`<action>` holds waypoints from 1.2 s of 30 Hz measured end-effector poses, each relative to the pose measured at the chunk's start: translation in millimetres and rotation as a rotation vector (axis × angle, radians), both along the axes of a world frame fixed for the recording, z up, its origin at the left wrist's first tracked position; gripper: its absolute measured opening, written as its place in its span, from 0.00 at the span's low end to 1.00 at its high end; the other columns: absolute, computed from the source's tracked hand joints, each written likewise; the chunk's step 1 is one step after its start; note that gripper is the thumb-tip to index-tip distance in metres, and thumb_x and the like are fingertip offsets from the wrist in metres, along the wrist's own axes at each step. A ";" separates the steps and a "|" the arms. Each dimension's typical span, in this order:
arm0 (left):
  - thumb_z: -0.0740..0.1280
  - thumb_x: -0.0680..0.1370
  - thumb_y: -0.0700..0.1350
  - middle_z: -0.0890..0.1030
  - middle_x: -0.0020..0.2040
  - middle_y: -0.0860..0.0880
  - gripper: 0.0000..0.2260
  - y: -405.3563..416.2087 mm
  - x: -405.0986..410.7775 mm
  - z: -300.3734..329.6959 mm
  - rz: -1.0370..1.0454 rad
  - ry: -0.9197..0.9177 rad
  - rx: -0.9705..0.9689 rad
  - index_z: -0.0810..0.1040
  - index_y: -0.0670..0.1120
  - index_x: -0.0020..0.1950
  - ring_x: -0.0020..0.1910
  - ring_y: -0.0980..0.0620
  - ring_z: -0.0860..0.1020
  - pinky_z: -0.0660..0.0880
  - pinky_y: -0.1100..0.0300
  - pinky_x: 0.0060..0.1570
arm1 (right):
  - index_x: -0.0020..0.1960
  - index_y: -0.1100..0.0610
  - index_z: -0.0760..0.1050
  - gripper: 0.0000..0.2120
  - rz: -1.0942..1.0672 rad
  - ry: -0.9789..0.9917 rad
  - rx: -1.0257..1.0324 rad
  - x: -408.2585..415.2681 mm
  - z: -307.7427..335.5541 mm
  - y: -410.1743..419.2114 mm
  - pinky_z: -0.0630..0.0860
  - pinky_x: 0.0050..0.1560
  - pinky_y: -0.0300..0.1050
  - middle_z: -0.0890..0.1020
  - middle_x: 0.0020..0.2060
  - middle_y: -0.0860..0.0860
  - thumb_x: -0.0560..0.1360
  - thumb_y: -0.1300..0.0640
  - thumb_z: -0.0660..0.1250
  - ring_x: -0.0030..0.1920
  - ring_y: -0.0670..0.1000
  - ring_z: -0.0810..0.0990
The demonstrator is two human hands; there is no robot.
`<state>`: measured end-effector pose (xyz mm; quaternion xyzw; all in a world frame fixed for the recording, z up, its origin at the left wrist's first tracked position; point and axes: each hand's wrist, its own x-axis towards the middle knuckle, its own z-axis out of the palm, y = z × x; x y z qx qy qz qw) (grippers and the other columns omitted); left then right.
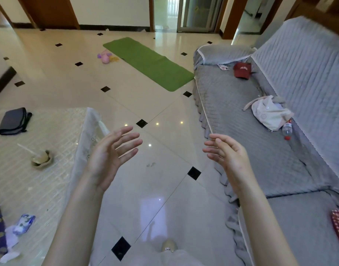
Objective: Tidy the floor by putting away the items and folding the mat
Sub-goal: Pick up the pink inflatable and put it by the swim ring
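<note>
Left hand: the left hand (109, 152) hangs in the air over the cream tiled floor (126, 96), palm turned inward, fingers (126, 143) spread and released, holding nothing.
Pink toy: a small pink and purple plastic toy (104, 57) lies on the floor far ahead, just beside the left edge of the mat; its exact form is too small to tell. It looks light and rigid, so one hand closing round its body should lift it.
Yellow item: a flat yellowish thing (114, 58) lies next to the toy and near the mat edge; probably thin and limp, best pinched at an edge.
Green mat: the long green foam exercise mat (148, 63) lies flat and fully unrolled on the floor, well apart from both hands, its near end close to the grey quilted sofa (241, 116). It looks soft, light and bendable, not slippery. Judged best taken with two hands at the corners of one short end, then laid over onto itself; the toy beside it should be cleared first.
Right hand: the right hand (229, 153) hangs near the sofa's front edge, palm inward, fingers (212, 144) loosely extended and released, holding nothing.
Stage: nothing has been picked up yet; walking over to the mat comes first.
</note>
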<state>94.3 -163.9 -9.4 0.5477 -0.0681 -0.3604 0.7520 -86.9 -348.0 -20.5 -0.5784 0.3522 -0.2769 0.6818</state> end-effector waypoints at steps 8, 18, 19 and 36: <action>0.57 0.80 0.43 0.82 0.51 0.43 0.12 -53.7 69.7 -17.0 0.059 0.022 0.059 0.77 0.42 0.57 0.50 0.47 0.82 0.79 0.57 0.50 | 0.49 0.56 0.78 0.09 0.029 0.044 0.069 71.7 -9.1 -59.0 0.78 0.41 0.39 0.82 0.43 0.54 0.79 0.62 0.58 0.41 0.50 0.82; 0.56 0.80 0.42 0.83 0.49 0.44 0.12 -124.5 219.2 -16.6 0.025 0.055 0.023 0.77 0.42 0.56 0.49 0.48 0.83 0.80 0.58 0.48 | 0.49 0.56 0.77 0.10 -0.019 0.042 0.078 213.7 -17.5 -125.4 0.77 0.41 0.38 0.82 0.42 0.53 0.80 0.62 0.58 0.40 0.49 0.80; 0.56 0.80 0.43 0.83 0.49 0.44 0.12 -130.3 235.4 -15.7 0.020 0.054 0.024 0.77 0.42 0.55 0.49 0.48 0.83 0.80 0.58 0.47 | 0.49 0.56 0.77 0.09 -0.027 0.040 0.080 228.5 -17.3 -131.1 0.76 0.41 0.38 0.82 0.42 0.53 0.79 0.62 0.58 0.40 0.49 0.80; 0.55 0.81 0.43 0.82 0.51 0.45 0.12 -203.9 422.4 -25.8 0.032 0.037 0.108 0.77 0.45 0.56 0.49 0.49 0.81 0.77 0.57 0.50 | 0.49 0.56 0.78 0.10 0.013 0.077 0.077 426.4 -25.5 -216.3 0.76 0.41 0.39 0.82 0.41 0.52 0.80 0.62 0.58 0.40 0.50 0.80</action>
